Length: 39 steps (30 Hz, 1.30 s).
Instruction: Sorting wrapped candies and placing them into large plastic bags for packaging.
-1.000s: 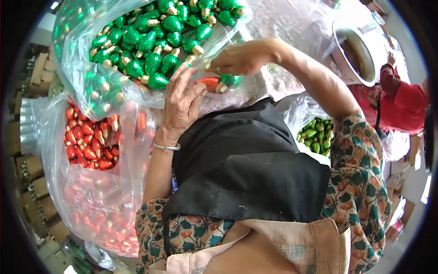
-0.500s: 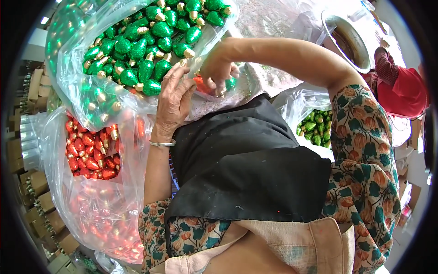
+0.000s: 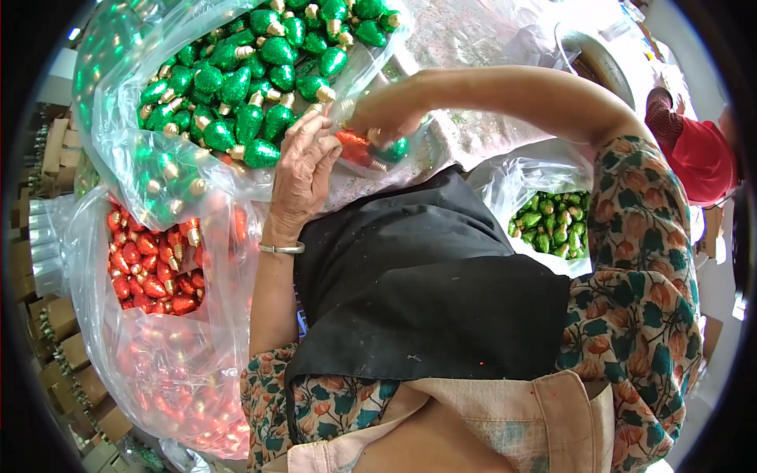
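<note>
My left hand (image 3: 303, 169), with a bangle at its wrist, has its fingers bent and closed at the edge of what looks like a clear plastic pack. In that pack lie a red glittery bulb-shaped ornament (image 3: 355, 147) and a green glittery one (image 3: 397, 150), partly hidden by my hands. My right hand (image 3: 388, 114) reaches over the pack from the right, smeared by motion, and its fingertips are unclear. Just beyond my left fingers, many green glittery bulb ornaments (image 3: 235, 85) with gold caps fill a large clear bag (image 3: 118, 102).
Red bulb ornaments (image 3: 150, 256) sit in another clear bag (image 3: 185, 347) at left. Small green ornaments (image 3: 552, 221) lie in a bag at right. A metal basin (image 3: 603, 67) stands far right, near a person in red (image 3: 702, 158). Cartons (image 3: 59, 323) line the left side.
My right hand has lifted slightly away from the ornaments and blurred, uncovering more of the red and green ones. My left hand has hardly moved.
</note>
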Each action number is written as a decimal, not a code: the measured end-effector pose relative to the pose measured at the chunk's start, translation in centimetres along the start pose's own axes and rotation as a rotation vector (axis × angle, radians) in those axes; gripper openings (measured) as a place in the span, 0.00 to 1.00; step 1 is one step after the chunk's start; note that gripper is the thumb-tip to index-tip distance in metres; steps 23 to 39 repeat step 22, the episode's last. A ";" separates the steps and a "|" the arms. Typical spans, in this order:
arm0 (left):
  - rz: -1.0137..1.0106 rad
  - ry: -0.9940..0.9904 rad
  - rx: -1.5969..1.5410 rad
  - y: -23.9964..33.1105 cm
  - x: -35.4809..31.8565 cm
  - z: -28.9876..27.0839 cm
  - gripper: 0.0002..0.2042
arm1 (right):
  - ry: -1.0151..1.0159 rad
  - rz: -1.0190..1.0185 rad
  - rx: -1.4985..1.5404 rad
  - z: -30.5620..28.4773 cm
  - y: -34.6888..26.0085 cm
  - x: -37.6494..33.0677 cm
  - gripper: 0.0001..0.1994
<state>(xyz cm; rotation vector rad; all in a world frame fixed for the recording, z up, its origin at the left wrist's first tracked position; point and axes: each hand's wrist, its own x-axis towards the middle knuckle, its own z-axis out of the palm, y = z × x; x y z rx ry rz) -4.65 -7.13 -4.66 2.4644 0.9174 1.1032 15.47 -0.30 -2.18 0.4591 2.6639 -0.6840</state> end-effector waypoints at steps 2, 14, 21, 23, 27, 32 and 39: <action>0.008 0.003 -0.025 -0.2 0.2 -0.1 0.04 | -0.062 0.327 0.349 -0.4 1.3 -1.1 0.12; -0.025 -0.094 -0.109 -0.4 1.3 -0.6 0.06 | -0.374 0.370 0.067 1.7 4.0 2.9 0.13; -0.157 -0.193 -0.228 -0.1 1.7 -1.7 0.05 | -0.019 0.056 0.037 -1.0 2.1 1.5 0.24; -0.194 -0.227 -0.273 0.3 1.7 -1.8 0.05 | 0.070 -0.046 0.036 -0.9 1.8 0.7 0.28; -0.194 -0.227 -0.273 0.3 1.7 -1.8 0.05 | 0.070 -0.046 0.036 -0.9 1.8 0.7 0.28; -0.194 -0.227 -0.273 0.3 1.7 -1.8 0.05 | 0.070 -0.046 0.036 -0.9 1.8 0.7 0.28; -0.194 -0.227 -0.273 0.3 1.7 -1.8 0.05 | 0.070 -0.046 0.036 -0.9 1.8 0.7 0.28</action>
